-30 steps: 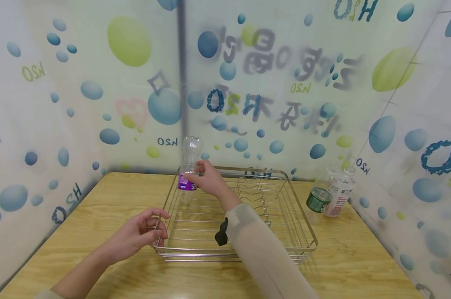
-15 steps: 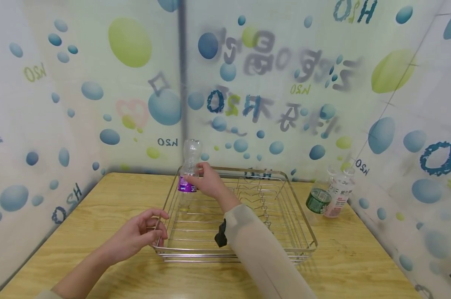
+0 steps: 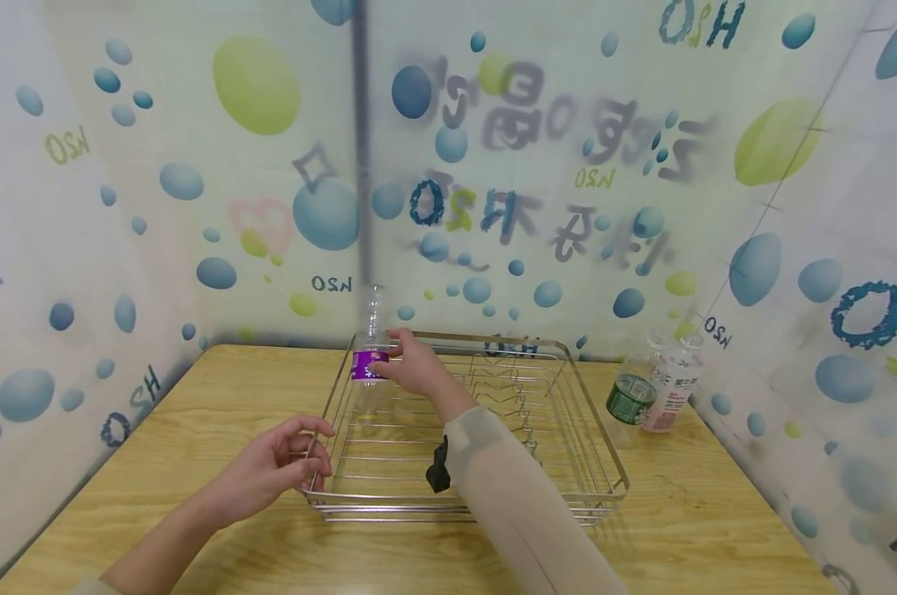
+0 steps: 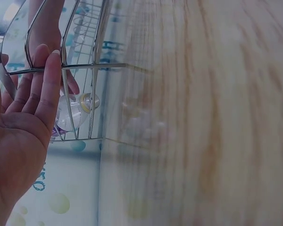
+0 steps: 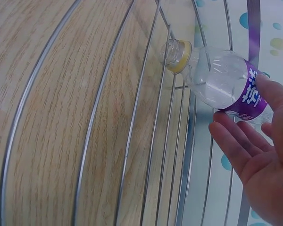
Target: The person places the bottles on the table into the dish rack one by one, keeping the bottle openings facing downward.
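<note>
1. We see the right hand (image 3: 418,364) hold a clear bottle (image 3: 362,366) by its purple label, thumb on one side and fingers on the other, in a loose, partly open pinch.
2. The bottle is upside down in the far left corner of the wire rack (image 3: 388,497), its yellow-ringed neck pointing down among the wires; we cannot tell whether the neck touches them.
3. We find the left hand (image 3: 269,463) at the rack's near left corner, its fingers bent loosely round the left rim; it has hold of only the rack.
4. The rack sits in the middle of the tabletop (image 3: 180,405), whose surface is pale, grained wood.
5. On the far right, well apart from both hands, we see a green-labelled bottle (image 3: 631,400) just beside a white-and-pink bottle (image 3: 671,392).
6. We note a light sleeve (image 3: 515,496) on the right arm, and a bubble-patterned backdrop (image 3: 537,207) beyond the tabletop.
</note>
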Action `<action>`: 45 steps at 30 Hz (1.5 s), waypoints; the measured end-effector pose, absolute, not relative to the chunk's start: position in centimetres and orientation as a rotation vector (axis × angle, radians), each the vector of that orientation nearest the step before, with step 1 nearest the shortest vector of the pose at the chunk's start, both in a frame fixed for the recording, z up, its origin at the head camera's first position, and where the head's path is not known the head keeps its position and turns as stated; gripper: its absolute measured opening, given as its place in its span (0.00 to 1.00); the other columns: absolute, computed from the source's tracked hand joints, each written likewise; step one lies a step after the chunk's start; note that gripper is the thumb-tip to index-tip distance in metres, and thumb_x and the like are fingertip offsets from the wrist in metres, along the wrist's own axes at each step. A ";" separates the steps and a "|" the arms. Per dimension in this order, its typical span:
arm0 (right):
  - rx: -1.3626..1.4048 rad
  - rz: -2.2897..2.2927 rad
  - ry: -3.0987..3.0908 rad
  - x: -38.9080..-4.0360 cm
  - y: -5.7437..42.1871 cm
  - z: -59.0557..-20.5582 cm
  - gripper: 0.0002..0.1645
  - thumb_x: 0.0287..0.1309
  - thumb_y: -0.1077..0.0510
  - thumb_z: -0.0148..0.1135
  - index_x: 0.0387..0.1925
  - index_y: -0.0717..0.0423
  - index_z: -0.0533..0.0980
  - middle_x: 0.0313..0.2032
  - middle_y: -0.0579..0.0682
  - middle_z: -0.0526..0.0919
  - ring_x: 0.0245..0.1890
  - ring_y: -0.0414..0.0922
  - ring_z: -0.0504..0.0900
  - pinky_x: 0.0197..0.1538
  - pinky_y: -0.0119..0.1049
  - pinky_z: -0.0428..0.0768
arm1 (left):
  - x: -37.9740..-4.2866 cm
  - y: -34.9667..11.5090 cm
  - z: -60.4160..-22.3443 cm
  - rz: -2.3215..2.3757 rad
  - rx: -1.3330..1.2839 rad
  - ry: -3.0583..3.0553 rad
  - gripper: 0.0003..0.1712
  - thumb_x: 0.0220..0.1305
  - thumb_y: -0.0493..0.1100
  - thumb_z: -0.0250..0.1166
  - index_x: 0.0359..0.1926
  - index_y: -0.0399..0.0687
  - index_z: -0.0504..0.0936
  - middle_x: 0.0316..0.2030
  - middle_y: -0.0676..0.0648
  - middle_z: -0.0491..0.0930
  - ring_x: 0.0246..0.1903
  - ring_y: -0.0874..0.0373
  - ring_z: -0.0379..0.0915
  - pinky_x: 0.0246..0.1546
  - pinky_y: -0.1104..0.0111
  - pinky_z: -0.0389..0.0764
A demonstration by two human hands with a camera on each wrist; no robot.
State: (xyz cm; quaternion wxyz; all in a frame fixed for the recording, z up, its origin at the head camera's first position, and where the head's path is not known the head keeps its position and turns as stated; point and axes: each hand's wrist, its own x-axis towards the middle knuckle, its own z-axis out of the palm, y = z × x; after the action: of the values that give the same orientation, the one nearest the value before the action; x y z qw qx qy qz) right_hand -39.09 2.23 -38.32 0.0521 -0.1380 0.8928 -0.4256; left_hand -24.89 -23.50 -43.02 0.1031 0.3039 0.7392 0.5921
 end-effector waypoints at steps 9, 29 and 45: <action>-0.421 -1.343 2.625 -39.4 2.3 -38.4 0.45 0.75 0.45 0.71 0.83 0.48 0.61 0.66 0.59 0.83 0.48 0.47 0.90 0.55 0.44 0.90 | -24.8 -23.5 -43.0 1.751 0.896 2.181 0.18 0.83 0.34 0.60 0.67 0.48 0.72 0.43 0.44 0.88 0.40 0.56 0.89 0.42 0.61 0.92; -0.459 -1.372 2.529 -39.0 2.8 -38.2 0.44 0.79 0.46 0.67 0.84 0.50 0.58 0.62 0.62 0.85 0.42 0.51 0.94 0.47 0.42 0.93 | -24.8 -23.5 -42.9 1.755 0.891 2.177 0.18 0.82 0.33 0.60 0.67 0.45 0.72 0.43 0.37 0.87 0.40 0.55 0.89 0.42 0.61 0.92; -0.486 -1.392 2.524 -39.0 3.0 -38.3 0.42 0.81 0.49 0.64 0.85 0.50 0.57 0.63 0.63 0.84 0.41 0.50 0.93 0.46 0.42 0.93 | -24.8 -23.4 -43.0 1.751 0.877 2.182 0.20 0.82 0.33 0.60 0.68 0.33 0.68 0.43 0.40 0.88 0.40 0.55 0.89 0.43 0.61 0.92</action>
State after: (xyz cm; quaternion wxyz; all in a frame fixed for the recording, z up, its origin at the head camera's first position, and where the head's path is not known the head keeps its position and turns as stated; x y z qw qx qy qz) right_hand -39.00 3.02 -38.30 0.1092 -0.1652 0.8583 -0.4734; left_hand -24.81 -23.42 -43.02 0.1047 0.2976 0.7402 0.5938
